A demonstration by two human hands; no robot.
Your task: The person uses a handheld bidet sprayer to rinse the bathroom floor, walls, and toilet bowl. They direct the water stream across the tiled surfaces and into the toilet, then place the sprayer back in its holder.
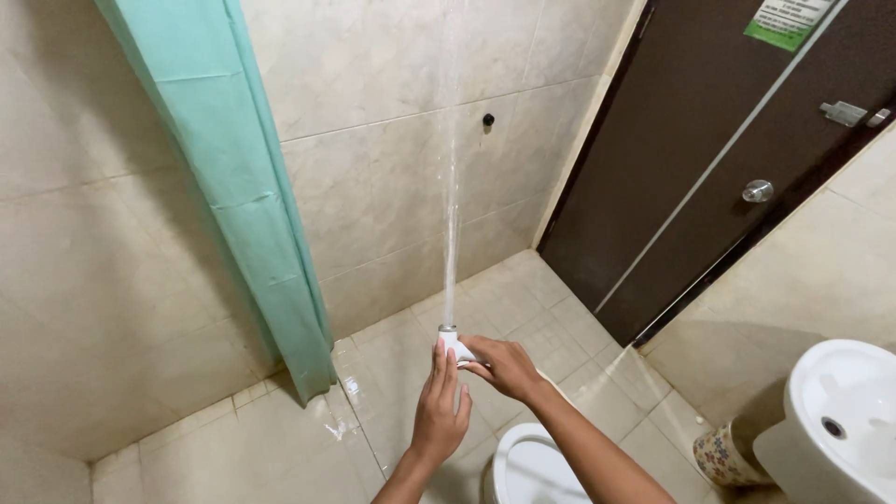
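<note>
The grip belongs to the right hand (pixel 504 366), whose fingers close around a small white plastic spray nozzle (pixel 455 343) held with its mouth pointing away from the person. The left hand (pixel 439 411) stands just beside it, fingers straight and together, the fingertips touching the near side of the nozzle without curling round it, so that hand is open. From the nozzle a thin jet of water (pixel 451 187) runs straight out beyond the grip, up the picture and across the beige tiled wall (pixel 392 168).

Beneath the grip lies a beige tiled floor (pixel 280 448), wet and shining in patches to the left. Directly below the two wrists is the rim of a white ceramic toilet bowl (pixel 523 462). Left of the grip, a pale green plastic shower curtain (pixel 243 187) hangs slantwise down to the floor. Beyond the grip and high on the wall sits a small black knob (pixel 487 119).

To the right of the grip stands a dark brown door (pixel 709 140) with a round metal knob (pixel 757 190), a metal latch (pixel 845 113) above it and a green sign (pixel 789 21) near the top. Further right and nearer the person is a white ceramic washbasin (pixel 845 420), and under its edge a small flower-patterned container (pixel 723 457) rests on the floor.
</note>
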